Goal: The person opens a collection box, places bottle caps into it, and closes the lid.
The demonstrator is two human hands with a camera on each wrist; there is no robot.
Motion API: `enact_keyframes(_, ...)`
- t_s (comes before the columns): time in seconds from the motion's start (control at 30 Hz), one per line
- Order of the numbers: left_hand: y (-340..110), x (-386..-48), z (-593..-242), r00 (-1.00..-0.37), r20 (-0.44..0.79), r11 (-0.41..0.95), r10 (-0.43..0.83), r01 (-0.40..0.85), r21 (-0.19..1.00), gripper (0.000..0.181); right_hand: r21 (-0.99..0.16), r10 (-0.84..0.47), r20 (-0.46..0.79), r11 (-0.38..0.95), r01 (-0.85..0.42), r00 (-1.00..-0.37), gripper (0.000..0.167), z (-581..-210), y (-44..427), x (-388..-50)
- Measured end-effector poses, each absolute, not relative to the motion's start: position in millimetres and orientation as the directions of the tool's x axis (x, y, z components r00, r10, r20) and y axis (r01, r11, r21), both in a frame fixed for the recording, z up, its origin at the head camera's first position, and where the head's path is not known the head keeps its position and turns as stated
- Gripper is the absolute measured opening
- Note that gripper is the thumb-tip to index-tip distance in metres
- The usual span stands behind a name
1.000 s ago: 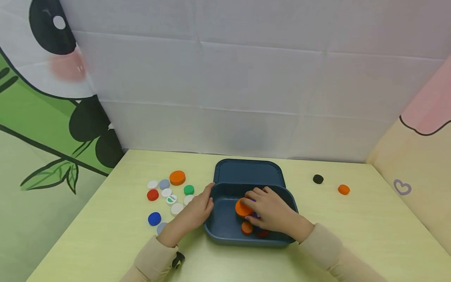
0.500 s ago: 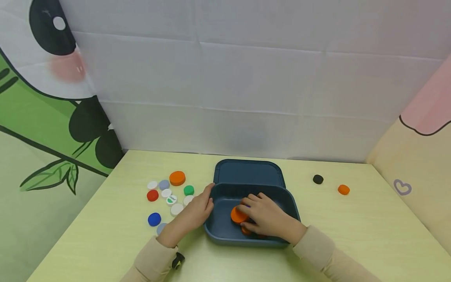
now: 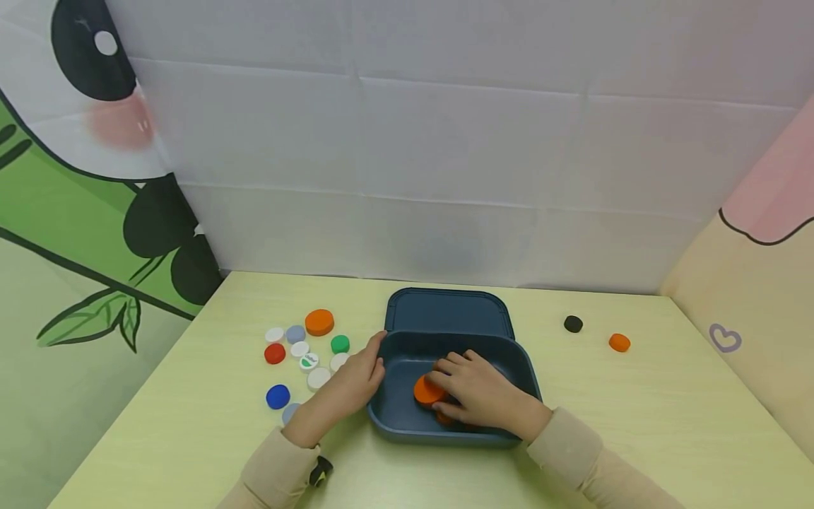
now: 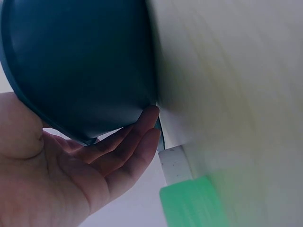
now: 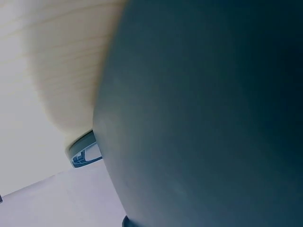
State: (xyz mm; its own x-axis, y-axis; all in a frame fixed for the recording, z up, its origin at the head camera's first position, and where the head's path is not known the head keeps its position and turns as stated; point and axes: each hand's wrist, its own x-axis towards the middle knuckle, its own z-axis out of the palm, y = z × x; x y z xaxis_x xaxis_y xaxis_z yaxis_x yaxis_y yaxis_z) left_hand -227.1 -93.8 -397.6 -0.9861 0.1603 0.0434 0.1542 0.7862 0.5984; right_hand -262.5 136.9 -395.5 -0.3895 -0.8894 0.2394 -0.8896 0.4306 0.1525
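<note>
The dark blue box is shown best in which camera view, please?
The head view shows the box best, with much of its rim and interior visible; the left and right wrist views each show only part of its wall, close up.

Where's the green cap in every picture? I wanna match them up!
Head: the green cap is left of the box, near the left hand.
Left wrist: the green cap is at the bottom, right of the middle, cut off by the edge.
Right wrist: not in it.
Shared landmark: the box, in all three.
</note>
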Motion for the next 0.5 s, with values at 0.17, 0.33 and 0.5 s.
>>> enact_keyframes(0.17,-94,-227,-398,-0.986,0.043,0.787,0.161,0.155,0.598,0.048,0.144,-0.880,0.247,0.447,-0.883,-0.406,0.037,-392,140,-262)
enact_keyframes(0.33,-94,-227,-398,-0.986,0.049,0.783,0.161,0.158,0.601,0.048,0.129,-0.859,0.256,0.484,-0.866,-0.443,0.036,-385,148,-264)
enact_keyframes(0.5,-94,-228,-399,-0.985,0.061,0.783,0.164,0.167,0.599,0.048,0.112,-0.838,0.286,0.510,-0.853,-0.464,0.037,-378,159,-268)
